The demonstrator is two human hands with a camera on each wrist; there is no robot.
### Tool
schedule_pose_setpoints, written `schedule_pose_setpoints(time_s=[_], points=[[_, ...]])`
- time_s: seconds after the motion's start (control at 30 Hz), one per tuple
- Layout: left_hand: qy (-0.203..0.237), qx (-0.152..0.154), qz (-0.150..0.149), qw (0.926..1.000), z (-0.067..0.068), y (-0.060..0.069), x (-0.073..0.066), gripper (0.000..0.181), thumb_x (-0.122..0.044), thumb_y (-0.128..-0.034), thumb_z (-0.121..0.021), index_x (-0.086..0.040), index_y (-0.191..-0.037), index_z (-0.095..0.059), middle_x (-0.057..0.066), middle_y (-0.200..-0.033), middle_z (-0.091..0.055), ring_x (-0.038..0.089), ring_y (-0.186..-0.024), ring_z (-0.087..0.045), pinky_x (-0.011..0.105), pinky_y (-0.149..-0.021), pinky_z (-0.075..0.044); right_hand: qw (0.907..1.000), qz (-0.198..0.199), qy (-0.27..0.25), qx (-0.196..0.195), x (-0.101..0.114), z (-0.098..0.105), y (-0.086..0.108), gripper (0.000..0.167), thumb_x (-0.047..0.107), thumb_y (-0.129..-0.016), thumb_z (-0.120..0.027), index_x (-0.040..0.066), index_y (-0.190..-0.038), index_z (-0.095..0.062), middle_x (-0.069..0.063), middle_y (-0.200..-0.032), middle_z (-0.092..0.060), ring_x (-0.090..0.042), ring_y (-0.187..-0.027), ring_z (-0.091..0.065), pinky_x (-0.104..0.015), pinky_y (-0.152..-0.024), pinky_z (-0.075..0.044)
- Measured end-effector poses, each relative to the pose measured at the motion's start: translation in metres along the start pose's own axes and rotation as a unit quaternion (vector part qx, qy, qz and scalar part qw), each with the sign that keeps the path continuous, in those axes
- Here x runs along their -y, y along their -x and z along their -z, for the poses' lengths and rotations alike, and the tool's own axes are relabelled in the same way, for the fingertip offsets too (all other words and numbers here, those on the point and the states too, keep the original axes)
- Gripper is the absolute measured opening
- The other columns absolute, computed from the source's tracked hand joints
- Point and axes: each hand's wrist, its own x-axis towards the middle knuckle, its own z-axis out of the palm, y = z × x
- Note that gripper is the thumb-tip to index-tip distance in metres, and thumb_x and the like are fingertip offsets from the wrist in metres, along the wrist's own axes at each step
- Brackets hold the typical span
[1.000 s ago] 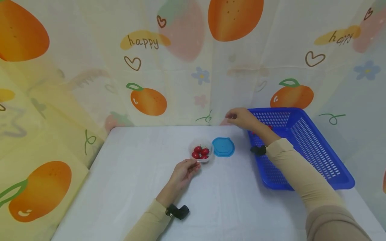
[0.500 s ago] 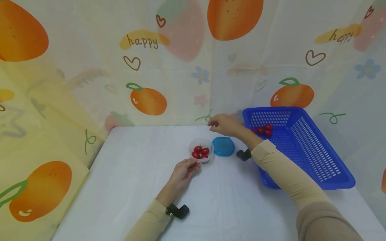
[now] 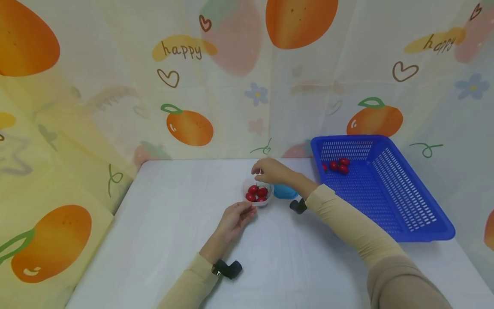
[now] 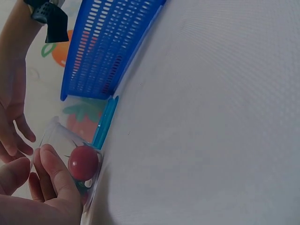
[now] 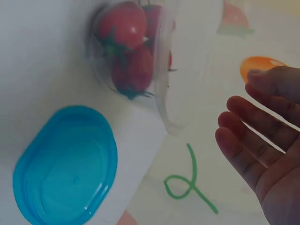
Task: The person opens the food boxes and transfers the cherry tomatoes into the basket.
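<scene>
Several cherry tomatoes (image 3: 252, 189) lie in a small clear plastic container (image 3: 260, 204) on the white table. My left hand (image 3: 233, 219) pinches the near rim of this container between thumb and fingers. Over the container's far side hovers my right hand (image 3: 275, 172), its fingers loosely bent. In the right wrist view that hand (image 5: 267, 136) has nothing between its relaxed fingers, apart from the container. A blue lid (image 5: 65, 164) lies flat just right of the container, partly covered by my right hand in the head view.
A large blue plastic basket (image 3: 418, 235) stands on the right of the table. Several cherry tomatoes (image 3: 343, 169) sit in its far left corner. A fruit-print cloth (image 3: 231, 116) hangs behind the table's back edge. My right forearm crosses the basket's near left side.
My right hand has moved left and slightly down, from the basket's far left edge to above the container. The tomatoes in the basket have come into view. My left hand stays put.
</scene>
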Motion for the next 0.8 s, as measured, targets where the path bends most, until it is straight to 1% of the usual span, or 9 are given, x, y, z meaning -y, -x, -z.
schedule_pose_setpoints(time_s=[0.07,0.17,0.3,0.37,0.47,0.57,0.7,0.8], points=[[0.002,0.000,-0.002,1.0000,-0.001,0.000,-0.001,0.033,-0.019,-0.0975,-0.058,-0.001,-0.125,-0.055,0.005,-0.104,-0.068,0.015,-0.098,-0.067,0.020,-0.085,-0.057,0.9999,-0.002,0.003,0.014,0.001,-0.006,-0.003,0.028,0.014,-0.094,-0.062,0.004,-0.119,-0.067,-0.011,-0.118,-0.068,-0.024,-0.105,-0.062,-0.034,-0.093,-0.055],[0.008,0.002,-0.006,0.9999,-0.001,0.000,-0.002,0.031,-0.017,-0.0977,-0.058,0.001,-0.123,-0.054,0.007,-0.103,-0.068,0.015,-0.096,-0.068,0.021,-0.084,-0.057,0.9993,-0.004,0.022,0.030,0.001,-0.017,-0.007,0.029,0.014,-0.094,-0.061,0.004,-0.121,-0.066,-0.011,-0.120,-0.067,-0.025,-0.109,-0.062,-0.035,-0.096,-0.054],[0.015,-0.001,-0.007,0.9999,-0.001,-0.001,-0.001,0.025,-0.017,-0.0965,-0.060,-0.001,-0.115,-0.056,0.006,-0.099,-0.068,0.014,-0.092,-0.068,0.021,-0.083,-0.058,0.9978,-0.015,0.046,0.044,0.003,-0.030,-0.011,0.029,0.015,-0.094,-0.062,0.006,-0.121,-0.067,-0.011,-0.121,-0.066,-0.025,-0.115,-0.061,-0.037,-0.101,-0.051],[0.015,-0.002,-0.008,0.9999,-0.001,-0.002,-0.001,0.023,-0.016,-0.0957,-0.061,-0.002,-0.113,-0.057,0.005,-0.097,-0.068,0.013,-0.091,-0.068,0.021,-0.082,-0.058,0.9972,-0.026,0.048,0.050,0.005,-0.035,-0.013,0.029,0.015,-0.094,-0.062,0.006,-0.121,-0.067,-0.011,-0.122,-0.064,-0.025,-0.115,-0.060,-0.038,-0.103,-0.050],[0.015,0.002,-0.015,0.9998,-0.001,-0.003,0.000,0.019,-0.013,-0.0951,-0.061,-0.002,-0.110,-0.057,0.004,-0.095,-0.067,0.013,-0.090,-0.067,0.021,-0.082,-0.058,0.9961,-0.032,0.061,0.055,0.006,-0.042,-0.015,0.028,0.015,-0.094,-0.062,0.006,-0.120,-0.067,-0.010,-0.119,-0.064,-0.022,-0.109,-0.061,-0.036,-0.101,-0.051],[0.018,0.008,-0.021,0.9996,-0.001,-0.004,0.000,0.014,-0.010,-0.0952,-0.060,-0.002,-0.107,-0.058,0.004,-0.093,-0.067,0.012,-0.088,-0.067,0.021,-0.081,-0.058,0.9943,-0.035,0.080,0.062,0.007,-0.047,-0.018,0.025,0.013,-0.094,-0.062,0.006,-0.117,-0.069,-0.007,-0.111,-0.066,-0.019,-0.099,-0.060,-0.034,-0.096,-0.053],[0.023,0.015,-0.024,0.9993,-0.001,-0.004,0.001,0.011,-0.008,-0.0957,-0.057,-0.001,-0.105,-0.057,0.004,-0.090,-0.067,0.012,-0.087,-0.067,0.021,-0.079,-0.058,0.9892,-0.027,0.124,0.073,0.010,-0.052,-0.019,0.019,0.012,-0.093,-0.062,0.006,-0.109,-0.070,-0.005,-0.100,-0.064,-0.017,-0.090,-0.057,-0.030,-0.091,-0.053],[0.023,0.016,-0.026,0.9993,-0.001,-0.003,0.001,0.011,-0.008,-0.0958,-0.057,-0.001,-0.105,-0.057,0.004,-0.090,-0.066,0.012,-0.087,-0.067,0.021,-0.079,-0.058,0.9844,-0.017,0.160,0.072,0.012,-0.055,-0.019,0.016,0.013,-0.092,-0.065,0.007,-0.106,-0.070,-0.005,-0.097,-0.062,-0.017,-0.088,-0.056,-0.028,-0.089,-0.053]])
